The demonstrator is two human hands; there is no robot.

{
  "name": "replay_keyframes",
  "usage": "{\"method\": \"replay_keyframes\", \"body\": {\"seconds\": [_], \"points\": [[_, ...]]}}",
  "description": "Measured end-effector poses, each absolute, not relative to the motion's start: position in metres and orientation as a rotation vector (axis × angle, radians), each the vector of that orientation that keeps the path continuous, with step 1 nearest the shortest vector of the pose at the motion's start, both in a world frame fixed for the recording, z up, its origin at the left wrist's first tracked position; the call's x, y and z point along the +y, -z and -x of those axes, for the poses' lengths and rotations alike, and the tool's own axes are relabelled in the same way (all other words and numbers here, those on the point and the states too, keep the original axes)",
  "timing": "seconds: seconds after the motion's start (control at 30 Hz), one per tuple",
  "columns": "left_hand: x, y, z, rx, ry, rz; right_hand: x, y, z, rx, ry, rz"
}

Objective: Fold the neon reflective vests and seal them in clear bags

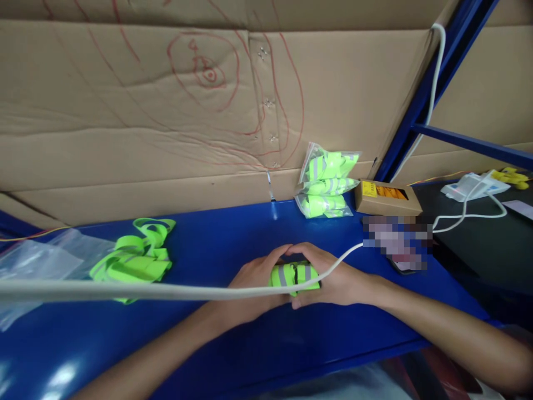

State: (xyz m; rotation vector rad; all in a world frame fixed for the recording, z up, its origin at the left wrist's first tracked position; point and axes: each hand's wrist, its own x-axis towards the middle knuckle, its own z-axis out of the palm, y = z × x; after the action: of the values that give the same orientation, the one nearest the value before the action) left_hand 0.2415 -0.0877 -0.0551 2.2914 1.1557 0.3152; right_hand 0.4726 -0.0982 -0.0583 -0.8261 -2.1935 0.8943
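Observation:
Between my two hands, over the blue table, is a folded neon-yellow reflective strap with grey stripes and a black part at its right end. My left hand closes round its left side, and my right hand grips its right side. The thumbs or forefingers meet above the bundle; the lower fingers are partly hidden. A loose heap of the same neon strap lies to the left. Clear plastic bags lie beside that heap.
Bagged neon straps are stacked against the cardboard wall, beside a small cardboard box. A phone, blurred out, lies on the right. A white cable crosses in front of my hands. A blue metal post rises at right.

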Motion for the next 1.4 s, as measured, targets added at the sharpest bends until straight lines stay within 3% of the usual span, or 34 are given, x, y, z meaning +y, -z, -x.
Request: {"method": "replay_keyframes", "body": {"seconds": [0.23,0.53,0.67,0.8,0.93,1.1,1.13,1.23,1.4], "points": [[-0.094,0.062,-0.247,1.071,-0.491,-2.191,-0.101,0.06,-0.473,-2.038,-1.118,0.926],[-0.108,0.08,-0.248,0.942,-0.671,-2.344,-0.116,0.051,-0.471,-2.266,-0.806,1.166],[-0.108,0.087,-0.246,0.867,-0.765,-2.414,-0.115,0.047,-0.469,-2.297,-0.908,1.137],[-0.111,0.092,-0.246,0.875,-0.771,-2.475,-0.115,0.055,-0.47,-2.31,-0.716,0.99],[-0.115,0.078,-0.253,0.861,-0.738,-2.476,-0.114,0.063,-0.473,-2.333,-0.665,0.95],[-0.084,0.021,-0.218,0.775,-0.752,-2.571,-0.105,0.065,-0.485,-2.31,-0.531,0.981],[-0.072,0.009,-0.196,0.9,-0.836,-2.585,-0.103,0.065,-0.488,-2.296,-0.488,0.993],[-0.037,-0.016,-0.102,1.9,-1.255,-2.345,-0.096,0.066,-0.495,-2.28,-0.379,1.009],[-0.042,-0.002,0.037,2.37,-1.454,-2.119,-0.096,0.064,-0.493,-2.35,-0.376,0.926]]}}
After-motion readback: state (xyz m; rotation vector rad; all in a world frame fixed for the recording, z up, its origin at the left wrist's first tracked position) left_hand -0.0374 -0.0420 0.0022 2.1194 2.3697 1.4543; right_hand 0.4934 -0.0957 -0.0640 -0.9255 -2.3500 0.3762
